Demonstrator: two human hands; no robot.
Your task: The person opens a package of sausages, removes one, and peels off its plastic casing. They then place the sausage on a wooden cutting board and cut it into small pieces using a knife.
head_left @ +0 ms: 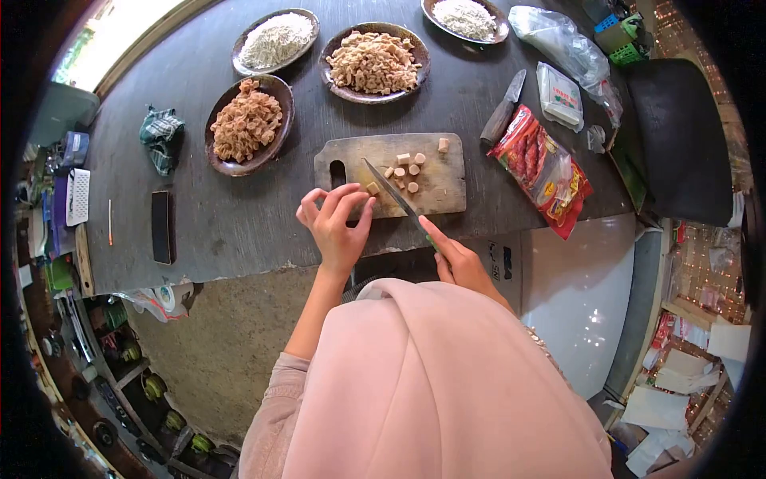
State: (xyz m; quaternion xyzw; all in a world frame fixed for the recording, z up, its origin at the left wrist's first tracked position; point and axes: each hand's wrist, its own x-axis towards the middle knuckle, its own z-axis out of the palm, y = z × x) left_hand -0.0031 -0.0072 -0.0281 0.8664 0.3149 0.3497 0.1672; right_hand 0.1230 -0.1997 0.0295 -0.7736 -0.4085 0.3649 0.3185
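Note:
My right hand (455,259) is wrapped round the green handle of a knife (395,194), whose dark blade points up and left across a wooden cutting board (443,191). Several cut sausage pieces (413,169) lie on the board to the right of the blade. Left of the blade, a short sausage piece (373,188) sits just beyond the fingertips of my left hand (339,227). That hand's fingers are curved and apart over the board's lower left corner, with nothing visible between them.
Behind the board stand plates of brown crisp pieces (247,124), paler pieces (375,64) and white shreds (278,41). To the right are a sausage packet (546,172), a second knife (504,110) and a white pack (560,96). A phone (162,227) and cloth (161,136) lie left.

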